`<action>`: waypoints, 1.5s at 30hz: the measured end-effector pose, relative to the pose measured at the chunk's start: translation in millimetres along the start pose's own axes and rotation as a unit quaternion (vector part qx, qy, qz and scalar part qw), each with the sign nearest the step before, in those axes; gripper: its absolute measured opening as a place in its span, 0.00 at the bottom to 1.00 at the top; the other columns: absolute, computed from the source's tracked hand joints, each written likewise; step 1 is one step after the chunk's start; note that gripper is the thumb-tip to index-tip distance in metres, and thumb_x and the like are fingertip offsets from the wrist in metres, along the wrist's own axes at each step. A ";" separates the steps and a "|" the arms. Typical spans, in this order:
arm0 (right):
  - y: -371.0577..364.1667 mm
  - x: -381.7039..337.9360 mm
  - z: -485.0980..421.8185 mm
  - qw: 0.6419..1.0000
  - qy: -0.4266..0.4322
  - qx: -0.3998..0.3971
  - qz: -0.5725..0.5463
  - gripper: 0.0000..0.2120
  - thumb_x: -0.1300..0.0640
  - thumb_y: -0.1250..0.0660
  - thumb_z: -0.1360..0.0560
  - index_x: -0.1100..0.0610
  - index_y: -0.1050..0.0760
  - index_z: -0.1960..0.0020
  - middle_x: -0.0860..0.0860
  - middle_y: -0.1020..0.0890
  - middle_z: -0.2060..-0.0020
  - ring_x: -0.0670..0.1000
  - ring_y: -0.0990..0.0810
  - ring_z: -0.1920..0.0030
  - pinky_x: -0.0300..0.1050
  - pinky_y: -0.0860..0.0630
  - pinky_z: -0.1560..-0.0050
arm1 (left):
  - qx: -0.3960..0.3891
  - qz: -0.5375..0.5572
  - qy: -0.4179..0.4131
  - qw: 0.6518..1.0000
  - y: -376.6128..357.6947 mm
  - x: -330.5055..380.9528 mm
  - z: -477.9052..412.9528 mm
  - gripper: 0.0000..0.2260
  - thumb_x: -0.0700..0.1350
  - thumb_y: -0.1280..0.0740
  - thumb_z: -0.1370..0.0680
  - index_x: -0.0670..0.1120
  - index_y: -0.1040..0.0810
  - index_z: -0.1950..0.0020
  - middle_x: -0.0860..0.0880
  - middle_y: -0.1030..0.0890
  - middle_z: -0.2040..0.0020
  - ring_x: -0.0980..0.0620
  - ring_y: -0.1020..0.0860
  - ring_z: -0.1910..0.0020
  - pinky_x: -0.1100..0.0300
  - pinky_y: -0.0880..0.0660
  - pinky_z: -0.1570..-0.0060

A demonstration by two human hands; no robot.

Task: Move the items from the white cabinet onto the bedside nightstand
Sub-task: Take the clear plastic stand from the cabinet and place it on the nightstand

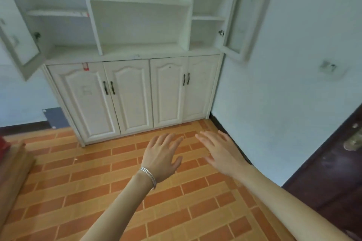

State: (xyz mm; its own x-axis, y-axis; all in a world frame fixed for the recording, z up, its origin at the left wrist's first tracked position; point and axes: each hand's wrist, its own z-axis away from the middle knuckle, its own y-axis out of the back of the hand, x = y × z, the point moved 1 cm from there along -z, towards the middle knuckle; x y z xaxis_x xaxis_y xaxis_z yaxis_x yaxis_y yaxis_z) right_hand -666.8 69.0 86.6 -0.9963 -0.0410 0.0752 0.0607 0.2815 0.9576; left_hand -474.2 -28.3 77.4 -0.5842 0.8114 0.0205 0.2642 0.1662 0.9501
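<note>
The white cabinet [135, 55] stands against the far wall. Its upper glass doors hang open on both sides and its four lower doors [129, 94] with dark handles are closed. The visible upper shelves show no items on them. My left hand [161, 155], with thin silver bangles on the wrist, is stretched out over the floor in front of the cabinet, fingers spread and holding nothing. My right hand [220, 150] is beside it, also flat and spread, holding nothing. No nightstand is in view.
Orange brick-pattern tile floor [98, 191] spreads below my arms. A white wall [293, 84] runs along the right, with a dark door [337, 172] and its metal handle. A wooden furniture edge [11, 172] with something red sits at the far left.
</note>
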 end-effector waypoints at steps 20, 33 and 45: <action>14.4 254.4 -255.5 0.992 -0.075 0.059 0.083 0.28 0.51 0.38 0.23 0.54 0.42 0.25 0.53 0.36 0.28 0.52 0.38 0.29 0.54 0.48 0.29 | 0.080 -0.009 -0.070 0.994 -18.8 -83.4 -394.9 0.27 0.59 0.47 0.26 0.48 0.26 0.34 0.46 0.22 0.39 0.43 0.24 0.41 0.44 0.28 0.42; -22.4 378.5 -362.3 0.984 -0.058 0.157 0.058 0.21 0.52 0.32 0.29 0.56 0.25 0.37 0.53 0.20 0.43 0.54 0.21 0.44 0.55 0.28 0.43 | 0.177 -0.026 -0.076 0.981 -45.2 -111.1 -531.1 0.21 0.55 0.44 0.26 0.47 0.21 0.42 0.50 0.18 0.51 0.48 0.20 0.52 0.51 0.24 0.51; -40.9 535.2 -487.0 0.982 0.015 0.181 0.055 0.23 0.54 0.26 0.32 0.56 0.24 0.38 0.53 0.19 0.46 0.56 0.20 0.48 0.53 0.25 0.47 | 0.183 -0.057 -0.022 0.981 -70.0 -105.8 -704.4 0.21 0.54 0.43 0.28 0.47 0.22 0.41 0.48 0.20 0.47 0.46 0.22 0.46 0.51 0.26 0.47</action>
State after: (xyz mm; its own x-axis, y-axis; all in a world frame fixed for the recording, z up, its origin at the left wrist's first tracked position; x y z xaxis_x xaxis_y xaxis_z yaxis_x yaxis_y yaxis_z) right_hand -1173.1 -431.3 223.1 -0.9823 -0.0188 0.1861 0.1367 0.6073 0.7827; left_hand -971.5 -520.5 228.1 -0.5934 0.7986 -0.1001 0.4621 0.4399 0.7701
